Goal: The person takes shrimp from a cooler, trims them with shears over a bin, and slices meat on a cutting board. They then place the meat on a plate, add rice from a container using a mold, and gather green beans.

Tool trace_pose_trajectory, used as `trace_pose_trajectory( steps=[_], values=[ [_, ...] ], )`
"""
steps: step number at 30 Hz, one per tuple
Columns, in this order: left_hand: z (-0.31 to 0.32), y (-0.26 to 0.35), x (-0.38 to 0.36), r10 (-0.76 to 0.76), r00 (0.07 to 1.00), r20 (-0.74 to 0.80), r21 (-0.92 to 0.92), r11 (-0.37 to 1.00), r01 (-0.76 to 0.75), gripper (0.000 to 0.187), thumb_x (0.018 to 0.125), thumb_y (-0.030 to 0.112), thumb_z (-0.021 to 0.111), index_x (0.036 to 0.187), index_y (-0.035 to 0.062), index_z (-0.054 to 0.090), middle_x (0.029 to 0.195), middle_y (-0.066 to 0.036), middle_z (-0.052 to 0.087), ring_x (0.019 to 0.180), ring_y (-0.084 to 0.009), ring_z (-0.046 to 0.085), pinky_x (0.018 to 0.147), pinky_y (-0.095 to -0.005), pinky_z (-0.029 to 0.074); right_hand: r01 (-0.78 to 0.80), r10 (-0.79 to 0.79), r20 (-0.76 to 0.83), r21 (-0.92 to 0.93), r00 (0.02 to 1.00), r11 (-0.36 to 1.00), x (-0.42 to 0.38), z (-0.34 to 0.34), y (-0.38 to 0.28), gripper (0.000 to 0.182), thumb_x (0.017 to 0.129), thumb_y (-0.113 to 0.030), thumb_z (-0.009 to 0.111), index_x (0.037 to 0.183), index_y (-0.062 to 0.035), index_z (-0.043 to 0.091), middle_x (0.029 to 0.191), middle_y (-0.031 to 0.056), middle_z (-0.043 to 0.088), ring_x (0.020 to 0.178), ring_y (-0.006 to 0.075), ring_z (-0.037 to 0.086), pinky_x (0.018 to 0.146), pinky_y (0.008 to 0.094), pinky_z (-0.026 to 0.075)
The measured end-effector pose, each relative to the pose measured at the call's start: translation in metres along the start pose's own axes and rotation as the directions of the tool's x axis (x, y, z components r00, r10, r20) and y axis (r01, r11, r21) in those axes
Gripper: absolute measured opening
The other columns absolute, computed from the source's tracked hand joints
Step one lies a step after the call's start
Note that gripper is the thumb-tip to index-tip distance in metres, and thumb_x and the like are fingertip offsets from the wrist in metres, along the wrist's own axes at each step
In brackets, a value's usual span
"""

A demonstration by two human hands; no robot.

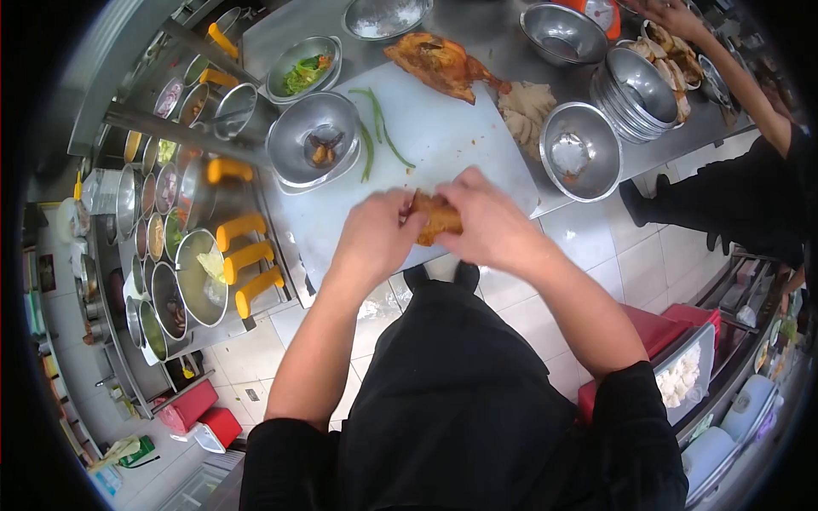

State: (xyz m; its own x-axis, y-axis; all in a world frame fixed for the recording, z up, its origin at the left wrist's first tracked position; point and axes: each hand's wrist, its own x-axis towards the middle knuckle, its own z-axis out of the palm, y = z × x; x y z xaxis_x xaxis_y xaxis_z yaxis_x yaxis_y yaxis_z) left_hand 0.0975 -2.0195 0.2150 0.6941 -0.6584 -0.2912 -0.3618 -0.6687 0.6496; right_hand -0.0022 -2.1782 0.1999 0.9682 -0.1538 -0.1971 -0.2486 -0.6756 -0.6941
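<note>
Both hands are on it: the left hand (375, 234) and right hand (486, 223) meet over the near edge of the white cutting board (452, 145), fingers curled tight around a golden-brown piece of roast meat (438, 219) pinched between them, and it looks like it is being pulled or twisted apart. From the meat, a larger roast portion (436, 61) lies up at 12 o'clock on the far end of the board, with pale sliced meat (527, 109) at about 1 o'clock and a few green beans (379, 128) strewn at 11 o'clock. A steel bowl (313, 138) with dark scraps sits at 10 o'clock, an emptier bowl (579, 152) at 2 o'clock. Out at 9 o'clock runs a rack of pots with yellow handles (243, 255). Another person's hand (673, 19) reaches over stacked bowls at far 1 o'clock. Good form here, I'd say, means keeping the piece low over the board so bits land on it, thumbs braced near the split, and an even pull, not a yank.
</note>
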Motion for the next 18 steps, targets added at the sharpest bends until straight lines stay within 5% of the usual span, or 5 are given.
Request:
trace_pose_trajectory(
  steps=[5, 8, 11, 14, 18],
  values=[
    [0.024, -0.029, -0.009, -0.058, 0.997, -0.048, -0.033, 0.998, 0.057, 0.036, 0.088, 0.022, 0.066, 0.114, -0.0038, 0.065, 0.101, -0.022, 0.069, 0.093, -0.0321, 0.068, 0.083, -0.0373, 0.052, 0.039, -0.036, -0.079, 0.027, 0.996, 0.999, -0.009, 0.021, 0.007, 0.062, 0.075, -0.023, 0.079, 0.128, 0.0011, 0.055, 0.122, 0.0206, 0.050, 0.101, 0.0361, 0.061, 0.088, 0.0407, 0.051],
    [0.019, -0.028, -0.013, -0.093, 0.995, -0.040, -0.084, 0.992, 0.090, 0.038, 0.089, 0.024, 0.065, 0.115, -0.0040, 0.064, 0.103, -0.023, 0.068, 0.096, -0.0335, 0.067, 0.084, -0.0379, 0.051, -0.168, 0.185, -0.172, 0.112, 0.967, 0.979, -0.014, 0.012, 0.006, 0.061, 0.078, -0.026, 0.078, 0.127, 0.0024, 0.055, 0.117, 0.0203, 0.057, 0.095, 0.0324, 0.064, 0.084, 0.0384, 0.052],
    [0.015, -0.023, -0.008, -0.100, 0.993, 0.069, -0.023, 0.995, 0.102, 0.039, 0.091, 0.026, 0.062, 0.114, -0.0044, 0.064, 0.102, -0.025, 0.066, 0.095, -0.0372, 0.065, 0.085, -0.0406, 0.050, -0.340, 0.320, 0.154, 0.127, 0.935, 0.932, -0.010, 0.011, 0.018, 0.058, 0.081, -0.029, 0.076, 0.125, 0.0032, 0.056, 0.105, 0.0186, 0.065, 0.088, 0.0291, 0.066, 0.080, 0.0364, 0.053],
    [0.028, -0.030, -0.004, -0.048, 0.997, 0.063, -0.024, 0.998, 0.049, 0.038, 0.092, 0.027, 0.060, 0.112, -0.0049, 0.063, 0.099, -0.027, 0.065, 0.093, -0.0413, 0.063, 0.085, -0.0443, 0.049, -0.325, 0.339, 0.014, 0.326, 0.941, 0.888, -0.016, 0.026, 0.013, 0.044, 0.082, -0.028, 0.072, 0.109, 0.0057, 0.063, 0.093, 0.0217, 0.068, 0.092, 0.0367, 0.066, 0.083, 0.0411, 0.052],
    [0.028, -0.036, -0.003, -0.051, 0.998, 0.044, -0.145, 0.988, 0.057, 0.040, 0.091, 0.026, 0.062, 0.115, -0.0053, 0.062, 0.101, -0.024, 0.068, 0.095, -0.0361, 0.066, 0.085, -0.0410, 0.050, -0.296, 0.359, -0.093, 0.402, 0.929, 0.867, -0.025, 0.041, 0.008, 0.050, 0.085, -0.024, 0.072, 0.122, 0.0065, 0.056, 0.106, 0.0200, 0.067, 0.093, 0.0268, 0.067, 0.084, 0.0362, 0.053]
  ],
)
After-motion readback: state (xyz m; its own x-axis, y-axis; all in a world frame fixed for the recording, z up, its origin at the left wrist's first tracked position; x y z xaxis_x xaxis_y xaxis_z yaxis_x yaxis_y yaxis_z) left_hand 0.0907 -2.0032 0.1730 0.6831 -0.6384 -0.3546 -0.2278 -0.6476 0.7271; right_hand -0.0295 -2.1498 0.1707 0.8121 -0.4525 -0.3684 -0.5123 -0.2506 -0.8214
